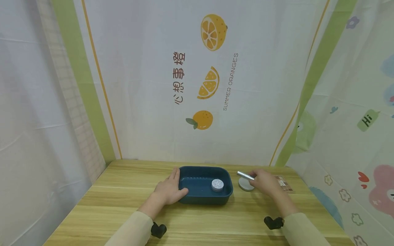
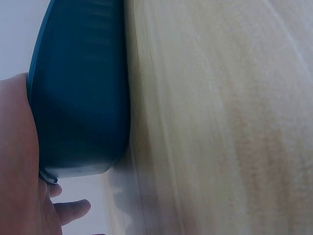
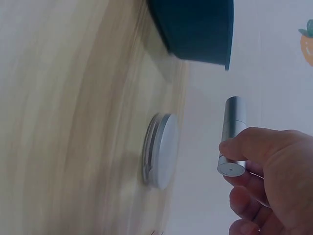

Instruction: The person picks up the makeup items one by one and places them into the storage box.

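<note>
Head view: blue box (image 1: 204, 200) stood on a wooden table (image 1: 212, 227), star-marked disc (image 1: 217, 185) inside, right end; left hand (image 1: 170, 190) touched its left end, thumb spread from extended fingers. Right hand (image 1: 265, 181) held silver tube (image 1: 245, 175) over round tin (image 1: 246, 185).

Left wrist view: hand against box rim.

Right wrist view: thumb and fingers pinched the tube.

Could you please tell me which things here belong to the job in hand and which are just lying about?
Likely in use:
dark blue bin, touched by the left grip
silver tube, held in the right grip
starred round case, inside the bin

Seemingly just lying about:
silver round case, untouched
brown flat item, partly hidden
</note>
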Demonstrator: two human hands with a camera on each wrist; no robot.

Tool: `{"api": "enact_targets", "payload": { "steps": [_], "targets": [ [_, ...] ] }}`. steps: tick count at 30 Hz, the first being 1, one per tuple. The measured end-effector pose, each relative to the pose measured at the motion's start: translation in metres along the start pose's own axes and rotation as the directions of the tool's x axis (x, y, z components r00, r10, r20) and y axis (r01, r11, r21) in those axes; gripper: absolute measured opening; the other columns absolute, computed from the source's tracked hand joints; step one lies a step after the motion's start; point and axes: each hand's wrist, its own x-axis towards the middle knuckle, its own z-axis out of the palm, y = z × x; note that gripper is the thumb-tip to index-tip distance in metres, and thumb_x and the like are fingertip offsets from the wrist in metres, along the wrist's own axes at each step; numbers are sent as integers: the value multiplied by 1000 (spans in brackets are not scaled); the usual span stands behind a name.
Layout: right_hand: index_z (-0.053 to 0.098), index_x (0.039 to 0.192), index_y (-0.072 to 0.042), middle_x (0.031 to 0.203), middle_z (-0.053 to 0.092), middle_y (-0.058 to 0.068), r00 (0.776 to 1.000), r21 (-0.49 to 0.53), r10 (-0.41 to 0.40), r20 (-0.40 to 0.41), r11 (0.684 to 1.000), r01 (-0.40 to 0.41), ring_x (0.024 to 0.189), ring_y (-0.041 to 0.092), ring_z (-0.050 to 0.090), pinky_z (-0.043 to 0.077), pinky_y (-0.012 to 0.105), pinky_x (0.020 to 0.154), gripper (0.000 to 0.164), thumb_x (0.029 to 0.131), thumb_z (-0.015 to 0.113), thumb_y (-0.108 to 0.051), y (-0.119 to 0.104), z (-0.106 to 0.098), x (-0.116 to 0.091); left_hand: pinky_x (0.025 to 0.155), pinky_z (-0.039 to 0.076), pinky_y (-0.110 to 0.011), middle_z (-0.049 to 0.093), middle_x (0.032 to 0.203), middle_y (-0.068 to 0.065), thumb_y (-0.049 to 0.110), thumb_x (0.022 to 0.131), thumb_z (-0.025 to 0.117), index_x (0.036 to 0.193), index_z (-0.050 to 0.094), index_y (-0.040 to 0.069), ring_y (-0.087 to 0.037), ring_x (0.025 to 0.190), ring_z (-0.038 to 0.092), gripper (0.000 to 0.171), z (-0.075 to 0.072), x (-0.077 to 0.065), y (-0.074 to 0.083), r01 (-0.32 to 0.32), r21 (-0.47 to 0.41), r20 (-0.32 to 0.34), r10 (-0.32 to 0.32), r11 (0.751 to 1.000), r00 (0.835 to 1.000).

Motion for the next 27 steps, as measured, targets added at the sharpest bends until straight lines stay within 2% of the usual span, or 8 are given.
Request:
{"api": "enact_targets", "payload": {
  "steps": [9,17,27],
  "targets": [
    [80,118,-6,113,73,10,999,-16,-33,-19,999,33,88,19,64,53,38,75,25,99,75,-21,-22,1,6,114,45,-73,16,185,-19,53,101,56,175,17,-2,-45,159,45,99,1,2,-2,7,13,9,-7,1000,1000],
    [80,118,-9,113,73,7,994,-42,-88,-66,995,85,98,21,69,60,49,87,24,97,75,-20,-40,1,9,112,47,-72,18,184,-19,50,102,59,174,18,-2,-45,158,47,99,-2,-1,1,0,12,-1,0,1000,1000],
    [79,117,-11,111,74,5,988,-46,-132,-81,991,128,103,23,71,59,53,96,21,96,78,-17,-65,1,9,113,45,-74,18,184,-20,51,101,59,174,18,-2,-45,158,46,99,-2,-1,1,-1,6,0,1,1000,1000]
  ]
}}
